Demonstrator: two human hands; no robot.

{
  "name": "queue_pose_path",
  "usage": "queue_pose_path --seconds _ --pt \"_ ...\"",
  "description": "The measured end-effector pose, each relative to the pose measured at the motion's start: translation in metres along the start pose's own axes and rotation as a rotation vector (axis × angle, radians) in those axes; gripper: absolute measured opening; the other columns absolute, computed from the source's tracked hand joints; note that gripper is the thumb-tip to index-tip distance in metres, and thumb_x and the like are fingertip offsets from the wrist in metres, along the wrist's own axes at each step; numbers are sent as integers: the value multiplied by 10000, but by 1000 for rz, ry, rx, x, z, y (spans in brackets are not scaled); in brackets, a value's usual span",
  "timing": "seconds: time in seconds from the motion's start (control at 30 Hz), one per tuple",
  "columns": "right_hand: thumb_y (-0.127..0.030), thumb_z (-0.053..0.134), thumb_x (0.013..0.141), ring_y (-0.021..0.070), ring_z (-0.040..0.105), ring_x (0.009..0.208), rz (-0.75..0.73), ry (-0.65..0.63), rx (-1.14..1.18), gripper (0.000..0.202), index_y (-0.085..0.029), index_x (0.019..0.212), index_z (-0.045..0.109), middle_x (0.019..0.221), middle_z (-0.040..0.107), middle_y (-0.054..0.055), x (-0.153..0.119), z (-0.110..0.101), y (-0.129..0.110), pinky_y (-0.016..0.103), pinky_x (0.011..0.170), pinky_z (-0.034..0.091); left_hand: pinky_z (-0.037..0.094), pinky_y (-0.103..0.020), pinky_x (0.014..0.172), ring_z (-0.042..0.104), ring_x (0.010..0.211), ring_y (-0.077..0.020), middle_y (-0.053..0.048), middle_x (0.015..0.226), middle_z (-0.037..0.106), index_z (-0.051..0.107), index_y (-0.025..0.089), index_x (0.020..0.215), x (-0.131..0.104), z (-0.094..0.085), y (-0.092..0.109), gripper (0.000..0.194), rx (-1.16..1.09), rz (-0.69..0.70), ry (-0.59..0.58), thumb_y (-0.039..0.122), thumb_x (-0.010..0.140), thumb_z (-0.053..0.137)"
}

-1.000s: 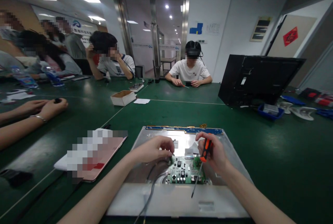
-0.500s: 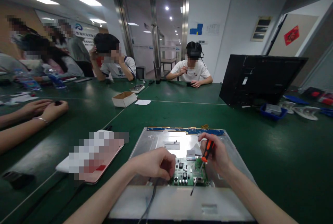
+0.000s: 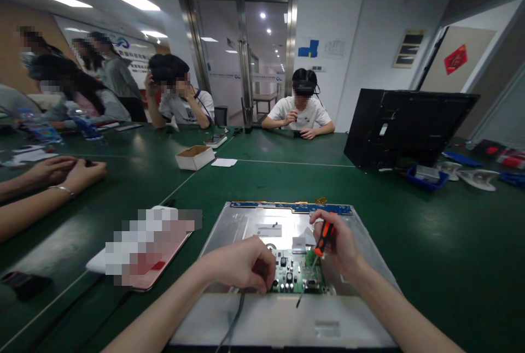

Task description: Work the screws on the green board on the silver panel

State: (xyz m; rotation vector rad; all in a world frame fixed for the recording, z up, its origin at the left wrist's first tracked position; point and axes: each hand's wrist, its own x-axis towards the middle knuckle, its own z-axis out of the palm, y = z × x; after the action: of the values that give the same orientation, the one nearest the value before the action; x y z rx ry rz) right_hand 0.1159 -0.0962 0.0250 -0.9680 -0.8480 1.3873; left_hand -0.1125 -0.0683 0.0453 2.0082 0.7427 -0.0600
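A flat silver panel (image 3: 353, 309) lies in front of me, with a blue circuit strip (image 3: 270, 207) along its far edge. On its middle sits a green circuit board (image 3: 289, 274). My right hand (image 3: 338, 238) holds an orange and black screwdriver (image 3: 325, 237), whose shaft slants down over the board's right part, tip near its front edge. My left hand (image 3: 250, 265) is closed at the board's left edge, fingers curled down; what they pinch is hidden. A dark cable (image 3: 235, 320) runs from beneath that hand over the panel's near edge.
Left of the panel lie a pink case (image 3: 164, 257) and a black object (image 3: 27, 283). Another person's hands (image 3: 77, 175) rest at far left. A small open box (image 3: 194, 158), a black monitor (image 3: 410, 126) and a blue tray (image 3: 426, 180) stand farther back.
The view has shifted very slightly. Both hands keep nearly the same pose, with the screwdriver still over the board.
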Motion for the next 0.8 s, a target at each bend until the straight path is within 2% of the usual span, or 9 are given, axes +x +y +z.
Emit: queue_pose_path --seconds 0.23,0.47,0.63,0.8 --pt "-523 639 702 45 274 353 -7 -11 4 355 -173 653 605 418 358 -88 -1 1 -2 164 340 197 395 -202 559 528 622 -112 36 672 590 699 163 753 -5 5 0 126 72 51 71 46 708 695" --pt "-515 642 713 45 290 355 -7 -16 11 350 -171 656 615 425 377 -84 -1 0 0 164 342 189 392 -218 574 521 671 -120 11 799 601 721 181 758 -6 7 -2 54 117 157 136 150 729 755" --pt "-494 716 678 41 311 360 8 4 45 342 -171 658 605 437 405 -83 0 1 2 161 344 186 390 -218 588 523 688 -121 13 794 575 752 205 777 -5 4 -4 72 135 134 136 145 737 758" --pt "-557 775 622 46 354 391 -3 5 140 436 -189 659 544 484 465 -75 2 11 -7 162 363 243 391 -215 581 517 690 -123 6 818 585 757 212 781 -5 4 -6 61 131 147 137 164 743 751"
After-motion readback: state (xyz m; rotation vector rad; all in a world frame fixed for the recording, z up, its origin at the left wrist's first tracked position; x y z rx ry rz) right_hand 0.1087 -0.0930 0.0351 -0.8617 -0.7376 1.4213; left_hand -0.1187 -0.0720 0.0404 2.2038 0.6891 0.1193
